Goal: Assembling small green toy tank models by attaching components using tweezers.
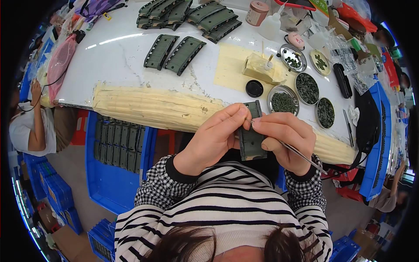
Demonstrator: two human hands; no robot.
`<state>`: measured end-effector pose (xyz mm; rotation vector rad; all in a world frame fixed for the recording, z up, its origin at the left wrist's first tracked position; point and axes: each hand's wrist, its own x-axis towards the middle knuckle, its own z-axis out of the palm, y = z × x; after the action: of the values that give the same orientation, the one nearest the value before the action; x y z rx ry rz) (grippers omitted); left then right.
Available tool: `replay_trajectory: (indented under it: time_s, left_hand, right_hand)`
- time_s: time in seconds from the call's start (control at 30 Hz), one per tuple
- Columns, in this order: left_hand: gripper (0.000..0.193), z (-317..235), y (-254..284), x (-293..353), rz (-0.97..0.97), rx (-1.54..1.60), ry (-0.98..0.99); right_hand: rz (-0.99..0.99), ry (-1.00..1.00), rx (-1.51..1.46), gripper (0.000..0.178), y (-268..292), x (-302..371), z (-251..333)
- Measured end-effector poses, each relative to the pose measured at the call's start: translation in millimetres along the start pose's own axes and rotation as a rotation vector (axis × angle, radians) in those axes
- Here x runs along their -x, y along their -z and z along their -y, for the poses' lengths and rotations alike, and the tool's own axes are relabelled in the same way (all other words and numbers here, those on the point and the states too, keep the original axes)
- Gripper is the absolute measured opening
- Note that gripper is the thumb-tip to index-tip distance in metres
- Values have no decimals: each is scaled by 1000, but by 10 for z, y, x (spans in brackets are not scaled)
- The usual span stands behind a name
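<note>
Just beyond my lap, a dark green, slightly curved plastic casing [253, 147] stands between my hands. My left hand [216, 137] is closed at its left side, thumb and forefinger pinched near the upper part; the other fingers seem to steady it from behind, partly hidden. My right hand [289, 139] is closed around metal tweezers [304, 156], whose shaft slants down past the palm. Its thumb and forefinger meet close to the left fingertips. Something thin and tiny shows between the fingertips, too small to name.
Beyond lie matching green casings [185, 54] on the white table [118, 56], whose front edge has yellow tape [152, 105]. Round tins of small green pieces [283, 101], a black lid [254, 88] and a squeeze bottle [270, 26] stand right. A blue crate [115, 183] holds casings lower left.
</note>
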<state>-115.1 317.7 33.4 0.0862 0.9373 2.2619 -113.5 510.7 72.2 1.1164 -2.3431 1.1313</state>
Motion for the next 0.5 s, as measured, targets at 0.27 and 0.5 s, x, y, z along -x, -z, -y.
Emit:
replay_trajectory:
  time_s: [0.27, 0.5]
  left_hand:
    - [30, 4, -5, 3, -26, 20, 10]
    - [23, -76, -24, 47, -9, 46, -51]
  right_hand:
    - [-41, -64, -70, 22, -29, 8, 5]
    - [-288, -264, -368, 19, -56, 70, -82]
